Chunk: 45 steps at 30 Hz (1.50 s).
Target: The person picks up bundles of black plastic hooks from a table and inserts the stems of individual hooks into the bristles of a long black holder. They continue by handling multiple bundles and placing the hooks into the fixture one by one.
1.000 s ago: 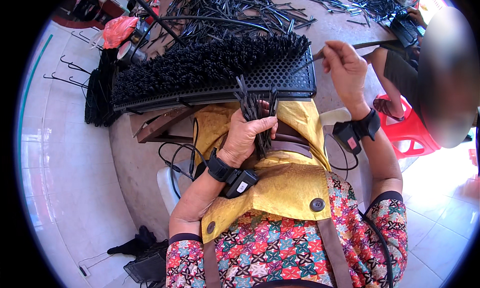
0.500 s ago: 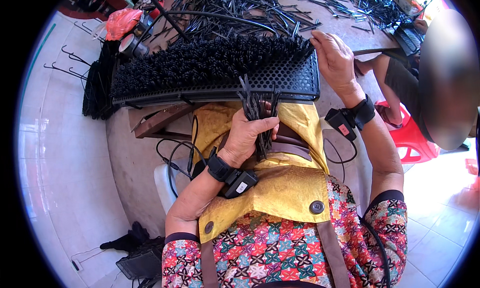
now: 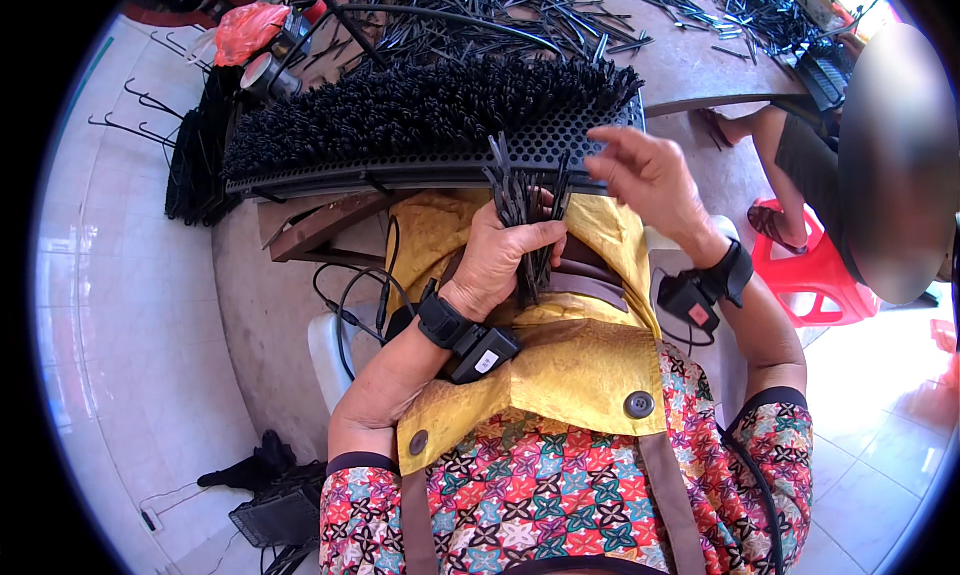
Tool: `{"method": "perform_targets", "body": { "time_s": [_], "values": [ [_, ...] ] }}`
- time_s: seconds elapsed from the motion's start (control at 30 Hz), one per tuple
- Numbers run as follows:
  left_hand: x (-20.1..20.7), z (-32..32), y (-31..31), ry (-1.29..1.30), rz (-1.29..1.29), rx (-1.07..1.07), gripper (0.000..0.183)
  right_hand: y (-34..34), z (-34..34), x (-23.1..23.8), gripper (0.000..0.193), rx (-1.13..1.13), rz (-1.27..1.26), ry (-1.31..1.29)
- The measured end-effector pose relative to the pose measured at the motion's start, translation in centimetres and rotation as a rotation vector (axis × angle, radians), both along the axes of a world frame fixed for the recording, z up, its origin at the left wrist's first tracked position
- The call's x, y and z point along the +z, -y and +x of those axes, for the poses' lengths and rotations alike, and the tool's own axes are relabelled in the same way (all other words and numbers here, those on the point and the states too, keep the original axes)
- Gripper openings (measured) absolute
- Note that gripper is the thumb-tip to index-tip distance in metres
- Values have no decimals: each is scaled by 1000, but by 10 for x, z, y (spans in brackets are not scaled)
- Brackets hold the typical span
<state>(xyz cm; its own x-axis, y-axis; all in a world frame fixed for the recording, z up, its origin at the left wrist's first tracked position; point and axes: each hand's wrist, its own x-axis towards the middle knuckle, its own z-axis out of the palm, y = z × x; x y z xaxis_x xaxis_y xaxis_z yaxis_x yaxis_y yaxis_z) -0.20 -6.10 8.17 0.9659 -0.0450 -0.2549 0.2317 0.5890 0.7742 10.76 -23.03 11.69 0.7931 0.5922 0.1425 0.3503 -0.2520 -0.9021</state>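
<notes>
My left hand is closed around a bundle of thin black strips, which stand upright in front of my yellow apron. Just right of the bundle, my right hand hangs in the air with its fingers bent and apart; I see nothing between them. Beyond both hands lies a long black perforated board, its holes showing along the near edge and right end. Dense rows of upright black strips fill most of the board.
Loose black strips are heaped on the table behind the board. At the left are a red plastic bag, a round tin and wire hooks. A person sits at the right by a red stool.
My right hand has come away from the board's far right end, moving down and left toward the bundle, and its fingers have parted. The left hand keeps hold of the strips.
</notes>
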Motion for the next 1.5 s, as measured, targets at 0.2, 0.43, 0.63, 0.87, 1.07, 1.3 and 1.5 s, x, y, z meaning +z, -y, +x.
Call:
{"method": "perform_targets", "body": {
  "time_s": [0.2, 0.43, 0.63, 0.87, 1.07, 1.3, 1.5],
  "values": [
    [5, -1, -1, -15, 34, -76, 25, -4, -26, -10, 24, 50, 198, -409],
    [2, -1, 1, -29, 23, 5, 24, -6, -38, -7, 12, -35, 248, -423],
    [0, 0, 0, -48, 46, 88, 17, 1, -31, -6, 7, -101, 237, -366],
    [-5, 1, -1, -36, 33, 32, 21, 31, 42, 19, 13, -540, 231, 487],
    [-2, 0, -1, -50, 48, 41, 20, 19, 56, 15, 15, -462, 80, 883],
    [-3, -1, -1, -46, 63, 34, 19, 10, 66, 12, 14, -172, -221, 1059],
    [-2, -1, 0, -47, 42, 40, 22, 2, 52, 10, 18, -96, -419, 714]
  ]
}}
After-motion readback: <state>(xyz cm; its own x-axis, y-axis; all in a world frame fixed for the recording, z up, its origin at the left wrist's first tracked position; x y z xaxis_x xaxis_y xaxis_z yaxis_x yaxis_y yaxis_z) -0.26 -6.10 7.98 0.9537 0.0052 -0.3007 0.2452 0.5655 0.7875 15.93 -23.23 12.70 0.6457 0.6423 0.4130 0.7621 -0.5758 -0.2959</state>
